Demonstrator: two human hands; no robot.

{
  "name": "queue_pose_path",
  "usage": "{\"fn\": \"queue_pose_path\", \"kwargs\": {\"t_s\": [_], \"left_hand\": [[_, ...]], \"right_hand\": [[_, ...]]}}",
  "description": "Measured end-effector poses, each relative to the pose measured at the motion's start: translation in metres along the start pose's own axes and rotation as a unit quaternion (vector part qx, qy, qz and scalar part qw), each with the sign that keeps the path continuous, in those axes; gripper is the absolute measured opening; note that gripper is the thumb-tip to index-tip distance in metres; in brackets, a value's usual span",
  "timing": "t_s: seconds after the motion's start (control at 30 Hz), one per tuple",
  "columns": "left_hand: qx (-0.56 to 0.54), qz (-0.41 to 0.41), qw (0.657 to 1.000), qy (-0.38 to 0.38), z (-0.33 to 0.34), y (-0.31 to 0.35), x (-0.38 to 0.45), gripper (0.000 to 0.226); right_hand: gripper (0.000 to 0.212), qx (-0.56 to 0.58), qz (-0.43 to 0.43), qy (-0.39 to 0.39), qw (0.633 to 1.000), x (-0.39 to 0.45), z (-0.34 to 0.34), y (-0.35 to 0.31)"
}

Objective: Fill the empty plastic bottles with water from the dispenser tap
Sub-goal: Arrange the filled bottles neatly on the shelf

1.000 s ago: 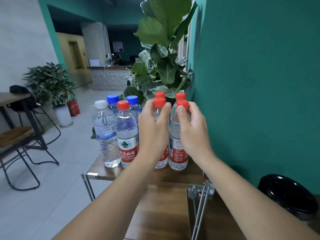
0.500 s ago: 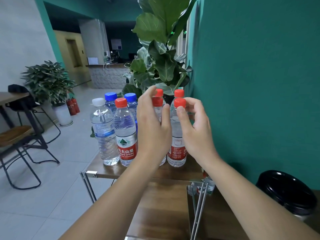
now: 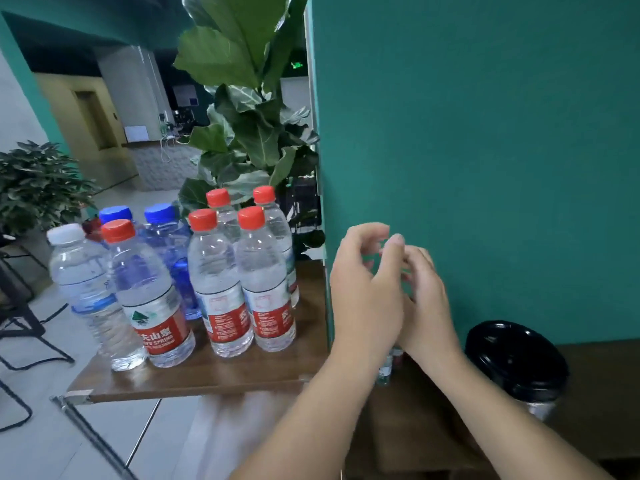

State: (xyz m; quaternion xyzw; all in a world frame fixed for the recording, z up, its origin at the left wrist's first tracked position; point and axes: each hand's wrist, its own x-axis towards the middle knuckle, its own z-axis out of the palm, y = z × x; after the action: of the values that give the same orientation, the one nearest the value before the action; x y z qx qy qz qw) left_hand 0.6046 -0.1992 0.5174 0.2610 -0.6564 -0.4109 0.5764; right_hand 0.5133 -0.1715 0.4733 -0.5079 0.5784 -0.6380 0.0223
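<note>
Eight capped bottles point(image 3: 221, 285) stand upright in a tight cluster on the wooden shelf point(image 3: 194, 379): five with red caps, two with blue, one with white. The four red-capped ones at the cluster's right side sit in two touching rows. Both hands are clear of them, raised in front of the green wall point(image 3: 485, 133), to the right of the shelf's edge. My left hand point(image 3: 367, 292) has its fingers loosely curled and holds nothing. My right hand point(image 3: 426, 299) sits just behind it, partly hidden; its fingers look relaxed and empty too, though motion blur makes this uncertain. The two hands overlap at the wrists. A black-lidded bin point(image 3: 516, 362) stands low at right, near my right forearm. A large-leafed plant point(image 3: 249, 109) rises behind the bottles.
</note>
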Motion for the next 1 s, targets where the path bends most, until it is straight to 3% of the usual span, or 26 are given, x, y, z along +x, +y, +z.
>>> {"fn": "queue_pose_path", "kwargs": {"t_s": [0.07,0.13,0.33,0.43,0.53,0.6,0.77,1.0], "left_hand": [[-0.033,-0.056,0.998,0.005,0.041,-0.024,-0.014,0.013],[-0.031,-0.089,0.995,0.024,0.079,-0.058,-0.030,0.022],[0.060,-0.201,0.975,0.073,0.143,-0.206,-0.054,0.033],[0.113,-0.281,0.951,0.056,0.147,-0.287,-0.076,0.037],[0.199,-0.290,0.936,0.028,0.140,-0.359,-0.090,0.042],[0.222,-0.342,0.912,0.039,0.131,-0.394,-0.092,0.047],[0.266,-0.375,0.888,-0.025,0.113,-0.453,-0.084,0.061],[0.324,-0.415,0.850,-0.032,0.113,-0.514,-0.048,0.077]], "right_hand": [[0.015,-0.002,0.029,-0.004,1.000,-0.003,-0.019,0.032],[0.020,0.011,0.072,-0.014,0.997,-0.008,-0.033,0.071],[0.018,0.044,0.243,-0.014,0.969,-0.036,-0.042,0.229],[0.020,-0.083,0.223,-0.062,0.969,-0.060,-0.033,0.315],[0.026,-0.089,0.254,-0.111,0.957,-0.081,-0.015,0.392],[0.037,-0.092,0.287,-0.145,0.942,-0.091,-0.001,0.430],[0.049,-0.101,0.295,-0.135,0.941,-0.091,0.026,0.485],[0.068,-0.077,0.265,-0.167,0.947,-0.070,0.066,0.543]]}}
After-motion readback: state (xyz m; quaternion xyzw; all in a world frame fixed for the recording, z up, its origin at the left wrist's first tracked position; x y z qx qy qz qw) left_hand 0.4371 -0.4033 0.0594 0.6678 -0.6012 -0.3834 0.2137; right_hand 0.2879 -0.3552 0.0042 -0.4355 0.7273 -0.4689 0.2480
